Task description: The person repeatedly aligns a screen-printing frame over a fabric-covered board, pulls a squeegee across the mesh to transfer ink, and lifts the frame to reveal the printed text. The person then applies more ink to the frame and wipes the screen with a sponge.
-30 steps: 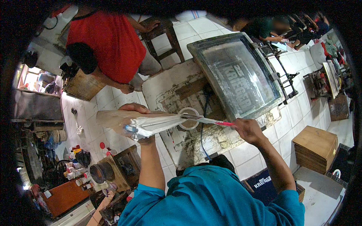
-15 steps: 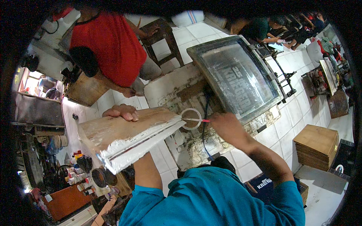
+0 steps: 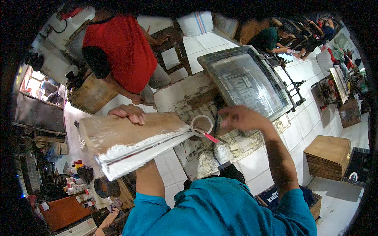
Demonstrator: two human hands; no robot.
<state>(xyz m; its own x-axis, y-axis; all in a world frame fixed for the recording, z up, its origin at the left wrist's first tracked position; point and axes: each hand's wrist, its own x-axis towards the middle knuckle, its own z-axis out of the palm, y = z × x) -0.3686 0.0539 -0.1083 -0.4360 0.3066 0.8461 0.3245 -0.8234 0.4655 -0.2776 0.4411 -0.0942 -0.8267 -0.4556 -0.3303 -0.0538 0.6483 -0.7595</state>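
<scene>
A person's left hand point(image 3: 130, 114) keeps its grip on the bare upper part of a wooden board point(image 3: 145, 129), left of the frame's centre, its lower edge thick with white paste point(image 3: 122, 151). The blurred right hand point(image 3: 246, 118), near centre, appears loosely spread and empty, apart from a red-handled tool point(image 3: 211, 137) leaning in a white ring point(image 3: 211, 125) over the worn counter point(image 3: 244, 147). The board looks stiff, moderately light and probably slippery where coated; dry wood offers the surest hold.
</scene>
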